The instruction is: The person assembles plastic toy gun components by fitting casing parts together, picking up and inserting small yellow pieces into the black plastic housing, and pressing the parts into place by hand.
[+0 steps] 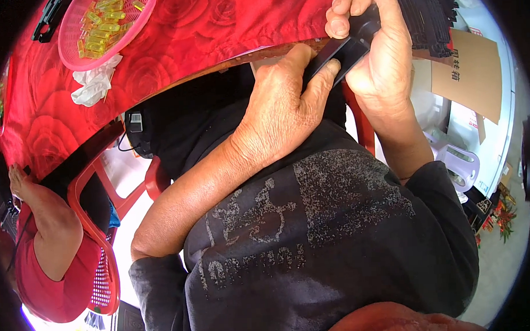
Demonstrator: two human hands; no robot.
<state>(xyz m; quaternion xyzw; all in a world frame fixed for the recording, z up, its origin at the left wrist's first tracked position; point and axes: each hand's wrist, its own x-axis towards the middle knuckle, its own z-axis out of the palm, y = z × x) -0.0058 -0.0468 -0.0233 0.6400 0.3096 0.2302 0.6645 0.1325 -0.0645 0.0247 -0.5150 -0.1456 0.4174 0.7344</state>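
A black plastic piece (350,50) with a long hollow channel and a rounded far end is held between my two hands, just over the table's near edge. My left hand (281,99) is closed around its nearer part, with the thumb pressed along the channel. On the far side my right hand (385,59) grips the rounded end, its palm against the piece and its fingers curled over the top. The lower part of the piece is hidden behind my left hand.
A pink mesh basket (66,48) holds small yellow tubes. Beside it lies crumpled white tissue (94,84). Black strips (426,17) are stacked at the right of the red tablecloth (207,27). A cardboard box (469,71) is at right; a co-worker's arm (51,222) at left.
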